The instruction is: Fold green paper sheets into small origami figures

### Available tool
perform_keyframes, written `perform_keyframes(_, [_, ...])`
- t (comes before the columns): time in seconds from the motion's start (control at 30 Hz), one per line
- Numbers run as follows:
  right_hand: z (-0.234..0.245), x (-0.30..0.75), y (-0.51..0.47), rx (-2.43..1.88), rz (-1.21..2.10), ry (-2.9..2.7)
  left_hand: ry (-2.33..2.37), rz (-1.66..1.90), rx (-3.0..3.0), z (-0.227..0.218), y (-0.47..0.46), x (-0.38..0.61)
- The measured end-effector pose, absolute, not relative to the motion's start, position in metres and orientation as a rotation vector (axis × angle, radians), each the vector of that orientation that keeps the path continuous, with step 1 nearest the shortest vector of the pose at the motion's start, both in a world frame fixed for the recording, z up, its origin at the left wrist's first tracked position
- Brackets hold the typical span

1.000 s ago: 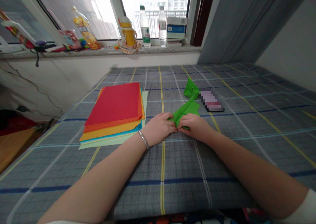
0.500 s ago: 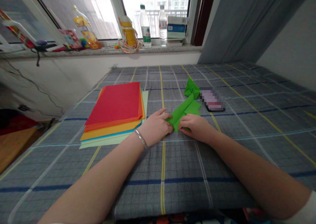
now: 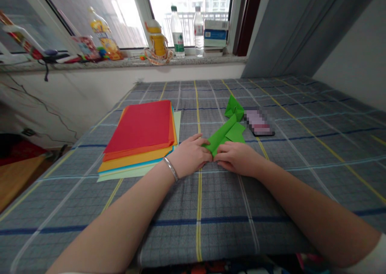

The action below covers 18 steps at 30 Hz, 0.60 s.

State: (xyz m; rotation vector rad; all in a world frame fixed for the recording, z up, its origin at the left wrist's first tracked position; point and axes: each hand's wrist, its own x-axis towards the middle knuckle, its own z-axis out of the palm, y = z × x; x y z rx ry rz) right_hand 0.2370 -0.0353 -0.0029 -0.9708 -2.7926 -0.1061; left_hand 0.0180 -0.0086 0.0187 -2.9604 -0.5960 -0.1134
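Green folded paper (image 3: 221,135) sits pinched between left grip (image 3: 189,155) and right grip (image 3: 238,158).

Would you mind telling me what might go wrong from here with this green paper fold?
The green folded paper, pinched between left hand and right hand, rests on a grey checked bed cover; that possibly soft base may make creases uneven. The left wrist sits close to the stack of coloured paper sheets, which could get nudged. The far flap nearly reaches a pixelated phone.

Home bedroom, plaid bedsheet (image 3: 346,145)
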Motion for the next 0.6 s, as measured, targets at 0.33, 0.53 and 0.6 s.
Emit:
perform_keyframes(0.33, [0.008, 0.246, -0.038, -1.069, -0.113, -2.83, -0.599, -0.078, -2.893, 0.017, -0.009, 0.02])
perform_keyframes(0.53, [0.01, 0.253, -0.04, -1.134, -0.079, -2.809, -0.585, -0.127, -2.877, 0.016, -0.01, 0.019])
perform_keyframes(0.6, [0.01, 0.253, -0.04, -1.117, -0.074, -2.81, -0.594, -0.144, -2.874, 0.015, -0.01, 0.02])
